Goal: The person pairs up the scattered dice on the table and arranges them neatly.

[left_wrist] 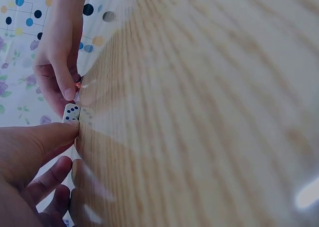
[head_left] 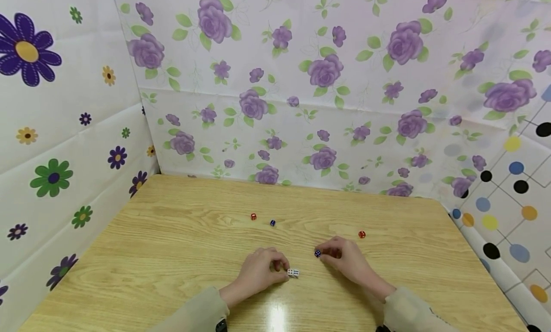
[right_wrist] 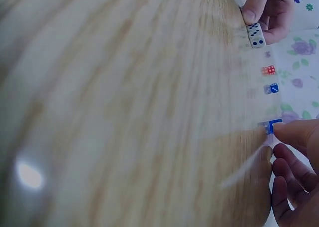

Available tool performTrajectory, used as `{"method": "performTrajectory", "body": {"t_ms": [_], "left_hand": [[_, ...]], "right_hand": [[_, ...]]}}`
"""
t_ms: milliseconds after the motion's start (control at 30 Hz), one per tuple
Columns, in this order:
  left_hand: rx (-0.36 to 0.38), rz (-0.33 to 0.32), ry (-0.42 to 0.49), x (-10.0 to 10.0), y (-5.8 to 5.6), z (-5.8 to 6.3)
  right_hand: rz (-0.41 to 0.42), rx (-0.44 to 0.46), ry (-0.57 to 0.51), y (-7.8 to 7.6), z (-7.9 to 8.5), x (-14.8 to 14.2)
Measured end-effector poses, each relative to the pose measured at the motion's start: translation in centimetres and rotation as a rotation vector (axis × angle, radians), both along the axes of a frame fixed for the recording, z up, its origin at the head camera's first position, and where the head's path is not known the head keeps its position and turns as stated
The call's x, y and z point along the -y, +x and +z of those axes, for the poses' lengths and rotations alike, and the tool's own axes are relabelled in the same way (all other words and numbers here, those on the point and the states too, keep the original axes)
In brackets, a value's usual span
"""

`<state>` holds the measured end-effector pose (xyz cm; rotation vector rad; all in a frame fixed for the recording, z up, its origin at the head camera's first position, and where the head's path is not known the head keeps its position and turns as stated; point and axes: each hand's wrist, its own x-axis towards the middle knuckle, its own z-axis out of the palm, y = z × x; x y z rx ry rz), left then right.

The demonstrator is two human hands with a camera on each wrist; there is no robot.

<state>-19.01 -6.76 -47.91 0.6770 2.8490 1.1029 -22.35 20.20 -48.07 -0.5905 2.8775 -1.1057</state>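
Note:
Two white dice (head_left: 293, 273) sit side by side on the wooden table, near its middle. My left hand (head_left: 263, 270) pinches the nearer one between thumb and fingers; the thumb covers part of it in the left wrist view. To the right and a little farther back, my right hand (head_left: 346, 260) pinches a blue die (head_left: 317, 253) at the tabletop. In the right wrist view the thumb lies against that blue die (right_wrist: 271, 126), while the white dice (right_wrist: 255, 35) show at the left fingertips.
Farther back on the table (head_left: 193, 217) lie a red die (head_left: 253, 216) and a second blue die (head_left: 272, 223). Another red die (head_left: 362, 234) lies just beyond my right hand. Flowered sheets (head_left: 275, 107) stand behind the table, with patterned sheets along both sides.

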Motion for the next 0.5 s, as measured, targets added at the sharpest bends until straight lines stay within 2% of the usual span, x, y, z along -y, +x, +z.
{"method": "performTrajectory", "body": {"t_ms": [233,500], "left_hand": [[-0.002,0.0,-0.003,0.0,0.01,0.01],[-0.001,-0.005,-0.002,0.03,0.02,0.06]], "right_hand": [[-0.035,-0.001,0.007,0.04,-0.01,0.25],[-0.033,-0.005,-0.001,-0.05,-0.14,0.39]]}}
